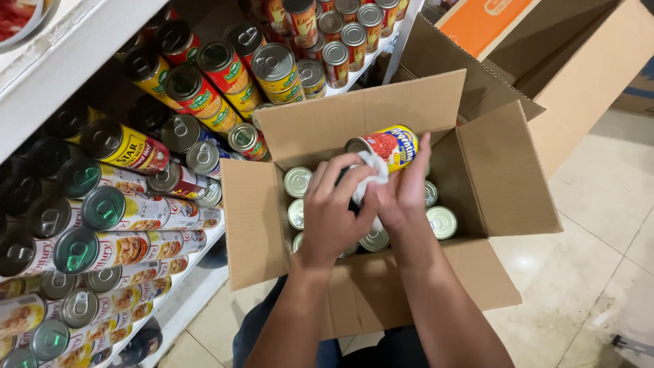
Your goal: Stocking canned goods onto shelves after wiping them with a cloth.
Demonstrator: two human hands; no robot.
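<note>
Head view. Item: one tin can (pixel 390 146), red and yellow label, lying tilted on its side above the open cardboard box (pixel 354 112), near the box's far wall.
Right hand (pixel 403 187): directly beneath and beside the can, fingers curled up along its right flank, gripping it.
Left hand (pixel 334 204): just left of the can, fingers bent and pressed onto a white cloth (pixel 368 174) that sits against the can's lower side, between the two hands.
Box contents: upright cans with silver pull-tab lids (pixel 298 181), ranged along the left wall and the near right corner; the middle is hidden by the hands.
Box position: resting on the person's lap, flaps spread open.
Left of box: shelf (pixel 194 283) stocked with rows of labelled cans (pixel 122 208).
Far right: a larger cardboard carton (pixel 579 61), on pale tiled floor (pixel 599 232).
</note>
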